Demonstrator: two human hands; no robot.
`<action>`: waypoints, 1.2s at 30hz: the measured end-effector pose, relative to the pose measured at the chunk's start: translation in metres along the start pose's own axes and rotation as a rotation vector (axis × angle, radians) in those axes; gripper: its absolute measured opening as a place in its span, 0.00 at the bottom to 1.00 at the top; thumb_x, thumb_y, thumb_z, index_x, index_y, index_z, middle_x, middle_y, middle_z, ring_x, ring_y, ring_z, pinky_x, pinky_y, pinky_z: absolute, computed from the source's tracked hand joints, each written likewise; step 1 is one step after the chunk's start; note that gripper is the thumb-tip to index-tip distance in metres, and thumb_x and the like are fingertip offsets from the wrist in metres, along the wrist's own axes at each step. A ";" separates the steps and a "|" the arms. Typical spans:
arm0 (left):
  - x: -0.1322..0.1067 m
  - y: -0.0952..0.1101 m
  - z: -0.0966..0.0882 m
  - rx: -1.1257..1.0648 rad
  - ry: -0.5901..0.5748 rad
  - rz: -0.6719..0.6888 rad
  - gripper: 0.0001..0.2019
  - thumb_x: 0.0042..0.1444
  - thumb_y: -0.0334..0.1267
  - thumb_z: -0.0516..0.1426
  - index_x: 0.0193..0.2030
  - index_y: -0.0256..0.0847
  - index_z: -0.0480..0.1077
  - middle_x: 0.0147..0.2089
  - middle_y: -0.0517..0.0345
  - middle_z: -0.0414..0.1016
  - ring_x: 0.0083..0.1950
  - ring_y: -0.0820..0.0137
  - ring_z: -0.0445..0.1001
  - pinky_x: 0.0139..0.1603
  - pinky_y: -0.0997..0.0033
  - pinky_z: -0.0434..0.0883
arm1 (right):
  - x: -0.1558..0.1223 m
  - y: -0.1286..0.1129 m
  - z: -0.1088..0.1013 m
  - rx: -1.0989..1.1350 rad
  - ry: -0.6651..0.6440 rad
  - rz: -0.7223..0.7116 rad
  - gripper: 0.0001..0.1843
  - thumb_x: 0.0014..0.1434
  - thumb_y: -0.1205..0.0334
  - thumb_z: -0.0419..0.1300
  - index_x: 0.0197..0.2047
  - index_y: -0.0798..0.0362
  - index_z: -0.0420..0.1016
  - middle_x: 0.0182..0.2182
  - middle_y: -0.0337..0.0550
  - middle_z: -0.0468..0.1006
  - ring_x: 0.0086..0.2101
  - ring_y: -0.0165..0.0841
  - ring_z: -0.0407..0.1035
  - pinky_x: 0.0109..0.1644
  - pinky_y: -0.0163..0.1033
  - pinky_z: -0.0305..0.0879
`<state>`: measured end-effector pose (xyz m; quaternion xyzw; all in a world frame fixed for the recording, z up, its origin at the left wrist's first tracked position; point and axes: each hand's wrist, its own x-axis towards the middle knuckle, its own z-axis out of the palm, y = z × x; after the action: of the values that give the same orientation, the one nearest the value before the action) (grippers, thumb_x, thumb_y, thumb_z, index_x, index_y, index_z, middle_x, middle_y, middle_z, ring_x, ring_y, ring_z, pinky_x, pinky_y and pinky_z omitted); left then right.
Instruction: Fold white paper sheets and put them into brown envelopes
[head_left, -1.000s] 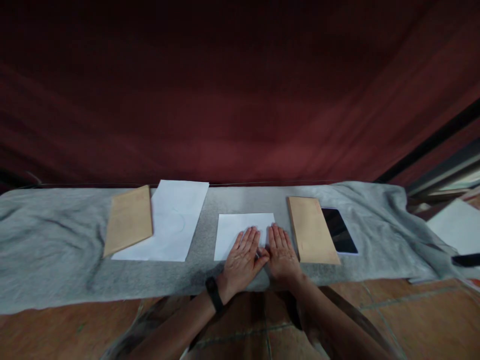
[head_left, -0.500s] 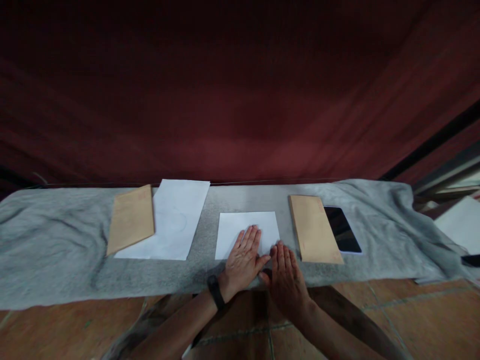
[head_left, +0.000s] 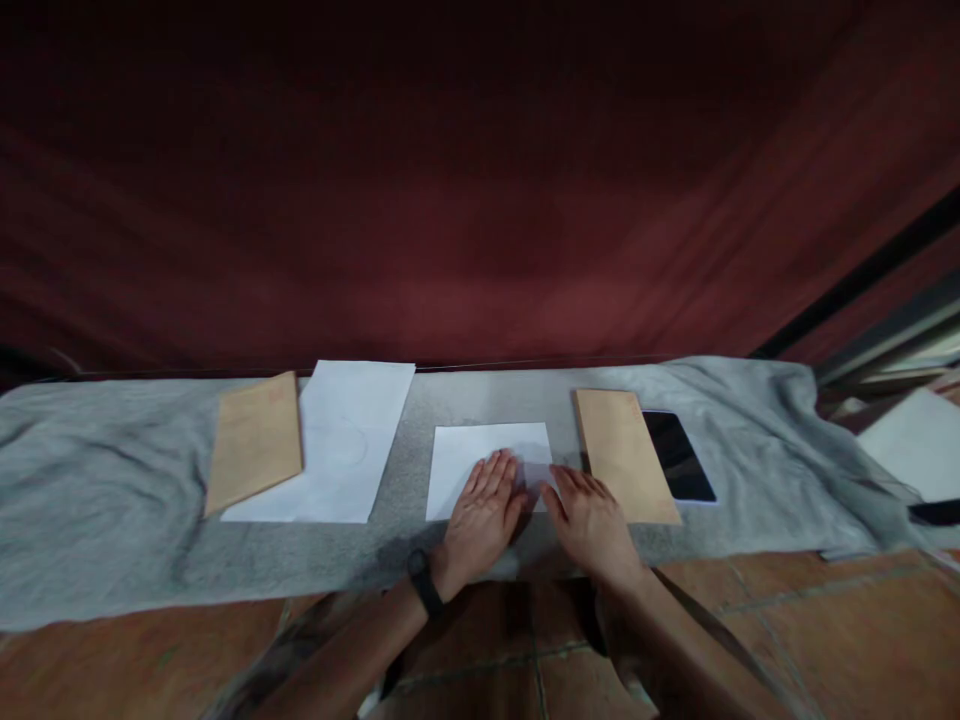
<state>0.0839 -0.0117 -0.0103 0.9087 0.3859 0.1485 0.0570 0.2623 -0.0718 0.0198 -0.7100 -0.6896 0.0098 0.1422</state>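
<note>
A white sheet of paper (head_left: 461,455), smaller than the sheets to its left and apparently folded, lies in front of me. Spread flat on its lower right part is my left hand (head_left: 484,510), fingers stretched out, with a dark band on the wrist. My right hand (head_left: 596,525) is at the sheet's right edge, thumb apart from its slightly bent fingers. Those fingertips come down close to the paper's edge; whether they touch it I cannot tell. Just beyond that hand is a brown envelope (head_left: 622,450), partly beside its knuckles.
Grey cloth (head_left: 405,480) covers the long narrow surface. On the left, another brown envelope (head_left: 255,440) overlaps white paper sheets (head_left: 349,420). A dark-screened tablet or phone (head_left: 681,460) is partly under the right envelope. Dark red fabric (head_left: 480,250) hangs behind.
My right hand has shifted right and turned, from lying flat by the paper's lower right corner to its right edge. My left hand stays flat on the paper.
</note>
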 end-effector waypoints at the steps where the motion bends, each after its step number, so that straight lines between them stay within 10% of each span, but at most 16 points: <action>1: 0.003 -0.002 0.000 -0.007 0.012 -0.020 0.27 0.73 0.45 0.42 0.73 0.32 0.53 0.75 0.42 0.54 0.77 0.61 0.48 0.74 0.52 0.57 | 0.006 0.001 0.002 0.032 0.017 -0.031 0.27 0.74 0.53 0.42 0.62 0.58 0.71 0.55 0.54 0.78 0.54 0.42 0.72 0.62 0.48 0.64; 15: 0.019 -0.036 0.021 0.135 0.046 -0.130 0.30 0.67 0.33 0.42 0.75 0.30 0.48 0.74 0.40 0.56 0.76 0.60 0.50 0.74 0.48 0.54 | 0.058 -0.036 0.066 0.043 0.060 -0.200 0.27 0.75 0.58 0.43 0.72 0.57 0.58 0.68 0.51 0.62 0.68 0.37 0.55 0.72 0.50 0.51; 26: 0.008 -0.047 0.008 0.130 0.117 -0.260 0.38 0.68 0.59 0.45 0.73 0.31 0.53 0.75 0.36 0.52 0.76 0.53 0.49 0.74 0.45 0.53 | 0.054 -0.003 0.083 -0.052 0.243 -0.059 0.34 0.74 0.49 0.43 0.72 0.66 0.55 0.68 0.67 0.59 0.67 0.50 0.55 0.68 0.58 0.54; 36: 0.002 -0.048 0.000 0.145 0.062 -0.241 0.37 0.65 0.62 0.47 0.72 0.36 0.57 0.75 0.39 0.52 0.76 0.52 0.50 0.75 0.43 0.46 | 0.046 0.012 0.077 -0.050 0.313 -0.040 0.35 0.74 0.51 0.42 0.74 0.68 0.47 0.69 0.70 0.57 0.68 0.53 0.53 0.67 0.61 0.56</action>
<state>0.0523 0.0226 -0.0202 0.8525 0.5035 0.1402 -0.0032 0.2600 -0.0127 -0.0479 -0.6924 -0.6729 -0.1211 0.2305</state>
